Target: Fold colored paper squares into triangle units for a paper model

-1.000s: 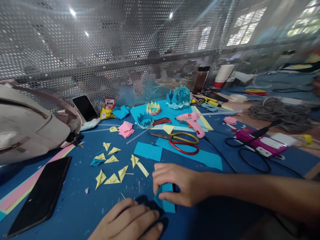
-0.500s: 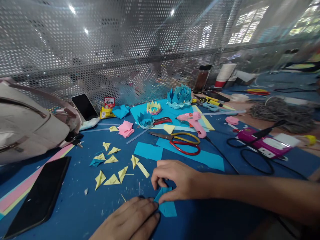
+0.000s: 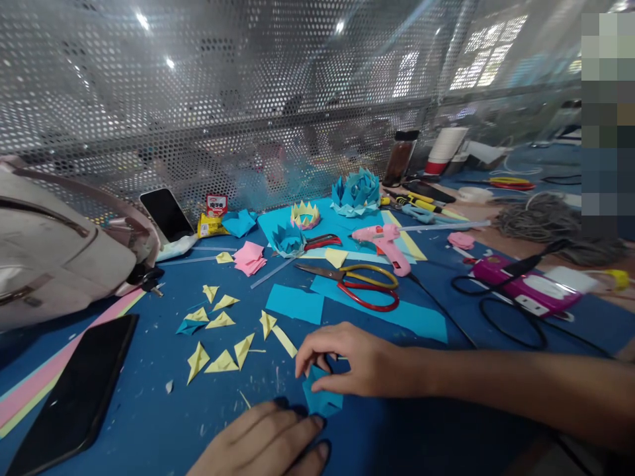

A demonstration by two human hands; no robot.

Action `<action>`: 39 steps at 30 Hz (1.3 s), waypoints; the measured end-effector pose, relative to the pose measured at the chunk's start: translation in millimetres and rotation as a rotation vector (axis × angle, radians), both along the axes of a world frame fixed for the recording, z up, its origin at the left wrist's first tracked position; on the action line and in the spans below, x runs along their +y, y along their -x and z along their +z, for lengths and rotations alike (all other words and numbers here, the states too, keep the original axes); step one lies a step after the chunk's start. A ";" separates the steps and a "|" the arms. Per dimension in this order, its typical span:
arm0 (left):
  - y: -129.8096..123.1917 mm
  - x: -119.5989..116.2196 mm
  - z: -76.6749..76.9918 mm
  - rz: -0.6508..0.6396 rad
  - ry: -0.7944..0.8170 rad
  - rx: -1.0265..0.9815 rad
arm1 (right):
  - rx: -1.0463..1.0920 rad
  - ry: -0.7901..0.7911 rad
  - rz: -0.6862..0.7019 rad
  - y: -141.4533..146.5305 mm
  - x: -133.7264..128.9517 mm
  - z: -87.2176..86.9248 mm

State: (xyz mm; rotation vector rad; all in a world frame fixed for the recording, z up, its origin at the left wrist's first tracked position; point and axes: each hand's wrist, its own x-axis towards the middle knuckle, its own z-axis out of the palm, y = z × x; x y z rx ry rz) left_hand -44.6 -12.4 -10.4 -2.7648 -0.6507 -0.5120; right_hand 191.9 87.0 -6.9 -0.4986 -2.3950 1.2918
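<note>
A small folded piece of blue paper (image 3: 321, 396) lies on the blue table between my hands. My right hand (image 3: 344, 362) arches over its upper part, thumb and fingers curled onto it. My left hand (image 3: 270, 439) lies at the paper's lower left, fingers extended together, fingertips by its lower edge. Several folded yellow paper triangles (image 3: 221, 361) are spread to the left, with one small blue folded piece (image 3: 190, 326) among them. Flat blue strips (image 3: 295, 303) and scissors (image 3: 347, 274) with yellow and red handles are beyond my right hand.
A black phone (image 3: 74, 390) and a pale bag (image 3: 59, 244) are at the left. Farther back stand blue paper flowers (image 3: 356, 192) near a pink glue gun (image 3: 384, 241). A purple power strip (image 3: 526, 284) with black cables is at the right. A blurred block covers the upper right.
The blue paper has turned and shifted slightly up and left. My left hand has slid a little right and down; my right hand has moved slightly left.
</note>
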 end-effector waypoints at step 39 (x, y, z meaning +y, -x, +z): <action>5.2 -6.9 -22.2 0.154 -0.171 0.122 | 0.058 -0.766 0.264 -10.4 18.7 2.4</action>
